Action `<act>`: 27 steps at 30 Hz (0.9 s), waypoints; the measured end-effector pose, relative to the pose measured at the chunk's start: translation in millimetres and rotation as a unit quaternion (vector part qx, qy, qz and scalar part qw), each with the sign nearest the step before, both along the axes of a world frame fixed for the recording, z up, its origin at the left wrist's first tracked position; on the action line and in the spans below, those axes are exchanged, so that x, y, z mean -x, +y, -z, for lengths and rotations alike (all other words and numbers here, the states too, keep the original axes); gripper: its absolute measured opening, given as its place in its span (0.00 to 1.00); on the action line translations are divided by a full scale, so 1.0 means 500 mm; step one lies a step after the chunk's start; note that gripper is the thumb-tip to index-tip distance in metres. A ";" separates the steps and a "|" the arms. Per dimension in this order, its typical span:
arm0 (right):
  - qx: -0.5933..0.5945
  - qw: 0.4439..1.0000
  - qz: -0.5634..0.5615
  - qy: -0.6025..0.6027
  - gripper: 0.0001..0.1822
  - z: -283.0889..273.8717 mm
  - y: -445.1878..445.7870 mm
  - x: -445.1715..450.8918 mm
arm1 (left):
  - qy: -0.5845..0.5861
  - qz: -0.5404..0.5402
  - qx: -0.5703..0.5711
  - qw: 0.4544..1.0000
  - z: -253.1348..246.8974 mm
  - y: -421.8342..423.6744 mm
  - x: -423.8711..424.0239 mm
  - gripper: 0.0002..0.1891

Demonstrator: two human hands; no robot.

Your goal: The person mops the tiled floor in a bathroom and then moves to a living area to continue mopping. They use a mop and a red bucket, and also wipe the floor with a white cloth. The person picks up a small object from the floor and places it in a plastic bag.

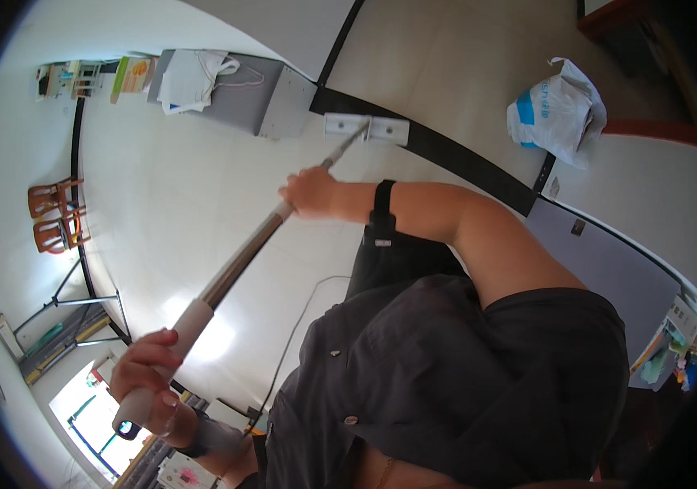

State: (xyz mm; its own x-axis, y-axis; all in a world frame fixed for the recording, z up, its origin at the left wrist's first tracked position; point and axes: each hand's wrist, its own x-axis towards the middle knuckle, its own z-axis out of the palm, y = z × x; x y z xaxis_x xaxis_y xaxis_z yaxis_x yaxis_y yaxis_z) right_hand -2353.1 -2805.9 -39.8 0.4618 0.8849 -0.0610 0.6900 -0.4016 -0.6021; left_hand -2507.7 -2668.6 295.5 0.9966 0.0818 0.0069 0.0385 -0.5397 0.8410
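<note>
A long mop-like tool with a steel and pale plastic pole [244, 253] slants across the view. Its flat white head [357, 128] rests on the pale floor beside a black floor strip. My right hand [312, 192] is closed around the lower part of the pole, with a black band on that wrist. My left hand [153, 382] grips the pale handle near its upper end, at the lower left, and wears a dark band too. The underside of the head is hidden.
A white plastic bag [553, 116] sits on the floor at the upper right. A grey box-like piece [250, 91] bears white cloth and wire hangers. Wooden chairs [52, 217] and a metal frame [85, 299] stand at the left. A thin cable [299, 318] crosses the floor beside me.
</note>
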 end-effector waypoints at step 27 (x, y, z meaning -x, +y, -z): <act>0.014 0.996 0.081 0.031 0.12 0.035 0.277 0.421 | -0.058 0.109 -0.084 0.989 0.035 0.319 0.297 0.23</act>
